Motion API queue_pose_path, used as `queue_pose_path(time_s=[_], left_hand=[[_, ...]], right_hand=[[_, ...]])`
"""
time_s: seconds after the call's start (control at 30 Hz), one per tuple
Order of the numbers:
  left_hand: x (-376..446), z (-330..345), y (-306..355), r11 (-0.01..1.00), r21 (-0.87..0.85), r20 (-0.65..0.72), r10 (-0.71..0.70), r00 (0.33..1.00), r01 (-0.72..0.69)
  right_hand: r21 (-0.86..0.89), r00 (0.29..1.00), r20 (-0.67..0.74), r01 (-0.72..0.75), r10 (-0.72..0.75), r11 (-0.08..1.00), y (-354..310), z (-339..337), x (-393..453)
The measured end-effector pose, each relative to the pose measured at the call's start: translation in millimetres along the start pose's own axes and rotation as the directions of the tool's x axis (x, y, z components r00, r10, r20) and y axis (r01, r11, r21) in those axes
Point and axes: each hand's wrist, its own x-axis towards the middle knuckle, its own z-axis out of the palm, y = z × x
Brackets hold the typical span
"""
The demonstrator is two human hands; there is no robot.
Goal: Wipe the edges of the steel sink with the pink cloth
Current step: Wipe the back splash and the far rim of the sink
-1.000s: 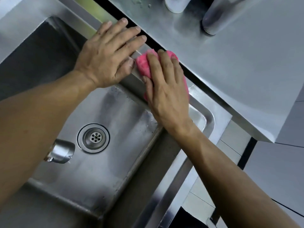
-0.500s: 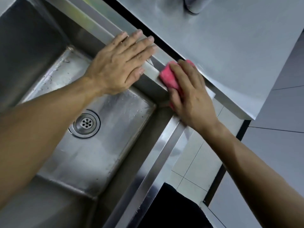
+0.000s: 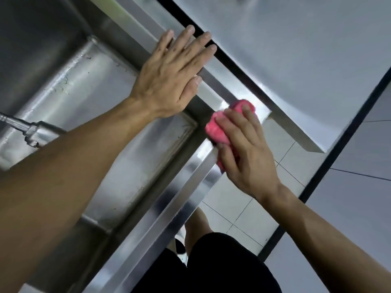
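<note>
1. At the near right corner of the steel sink (image 3: 203,163), my right hand (image 3: 247,157) is pressing the pink cloth (image 3: 218,130) onto the rim, fingers curled over it and thumb tucked against its lower side.
2. Bunched under my palm, the cloth is lying where the far rim meets the front rim, its top showing past my fingertips (image 3: 246,108).
3. My left hand (image 3: 171,79) is lying flat and empty on the far rim, fingers spread and together pointing toward the dark gap beside the steel table (image 3: 296,60).
4. My two hands are staying apart from each other, near but not touching, with the sink corner between them.
5. Below my left forearm, the shiny faucet (image 3: 31,130) is reaching over the basin (image 3: 88,87), which is showing streaks and water marks.
6. Past the front rim, the tiled floor (image 3: 239,208) is showing, and my dark shorts (image 3: 211,267) and a bare knee are filling the bottom edge.
</note>
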Motion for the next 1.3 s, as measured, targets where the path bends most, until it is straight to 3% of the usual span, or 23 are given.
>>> queue_pose_path(time_s=[0.07,0.13,0.23,0.3,0.47,0.63,0.73,0.87,1.0,1.07,1.17,1.3], left_hand=[[0,0,-1,1.0,0.007,-0.004,-0.011,1.0,0.011],[0,0,-1,1.0,0.011,-0.007,-0.013,1.0,0.014],[1,0,1,0.999,0.027,-0.017,-0.028,0.999,0.029],[0,1,2,0.998,0.037,-0.024,-0.044,0.999,0.045],[0,-2,5,0.997,0.047,-0.012,-0.065,0.998,0.066],[-4,-6,9,0.994,0.062,0.019,-0.087,0.996,0.086],[-6,-6,12,0.992,0.065,0.024,-0.106,0.994,0.104],[-7,-5,19,0.989,0.052,0.021,-0.139,0.99,0.138],[-6,-6,24,0.984,0.049,0.007,-0.17,0.985,0.169],[-6,-7,26,0.984,0.052,0.017,-0.174,0.985,0.173],[-6,-7,26,0.983,0.05,0.015,-0.177,0.984,0.176],[-11,-2,28,0.976,0.034,-0.016,-0.214,0.977,0.214]], right_hand=[[0.001,0.977,0.108,0.183,-0.182,0.983,15,-8,-4],[-0.052,0.966,0.09,0.247,-0.242,0.968,40,-16,13],[-0.029,0.997,-0.073,0.012,-0.014,1.0,52,-19,35],[0.019,0.995,-0.097,-0.037,0.039,0.999,31,-9,21],[0.107,0.988,0.081,0.119,-0.128,0.987,-34,24,-34],[-0.001,0.92,0.111,0.379,-0.376,0.925,4,5,-15],[-0.038,0.974,-0.053,0.22,-0.222,0.975,53,-16,20],[-0.001,0.994,-0.108,0.03,-0.03,1.0,48,-11,22],[0.023,0.982,0.041,0.185,-0.185,0.983,28,-3,-8],[-0.016,0.967,0.021,0.254,-0.254,0.967,39,-11,6],[0.0,0.985,-0.103,0.143,-0.142,0.99,45,-15,37],[-0.012,0.988,-0.071,0.133,-0.134,0.991,43,-13,48]])
